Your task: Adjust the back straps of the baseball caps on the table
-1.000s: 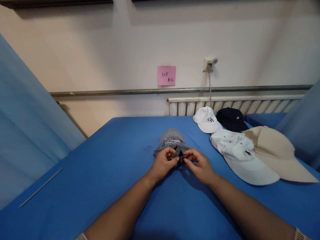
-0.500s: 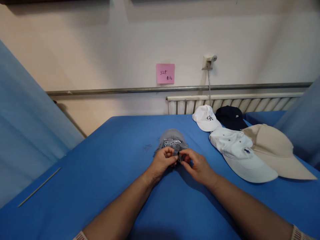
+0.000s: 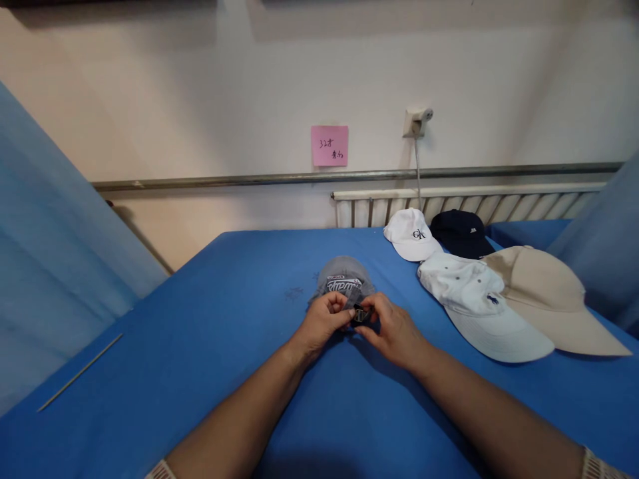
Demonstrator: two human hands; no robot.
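A grey baseball cap (image 3: 344, 267) with white lettering lies on the blue-covered table (image 3: 219, 299), its back strap toward me. My left hand (image 3: 324, 320) pinches the cap strap (image 3: 353, 297) between thumb and fingers. Close beside it, my right hand (image 3: 392, 329) grips the strap's other part at the small metal buckle (image 3: 360, 313). Both hands are closed, with fingertips nearly meeting at the buckle. How the strap runs through the buckle is partly hidden by the fingers.
To the right lie a white cap (image 3: 410, 239), a navy cap (image 3: 462, 233), a pale cap (image 3: 479, 313) and a large beige cap (image 3: 549, 286). A thin stick (image 3: 80, 372) rests at the left edge. Behind are a radiator (image 3: 464, 196) and a metal rail (image 3: 249, 179).
My right hand has shifted slightly left, bringing the buckle closer to my left fingertips; its thumb now sits lower. The opening at the strap looks smaller. The view has tilted slightly.
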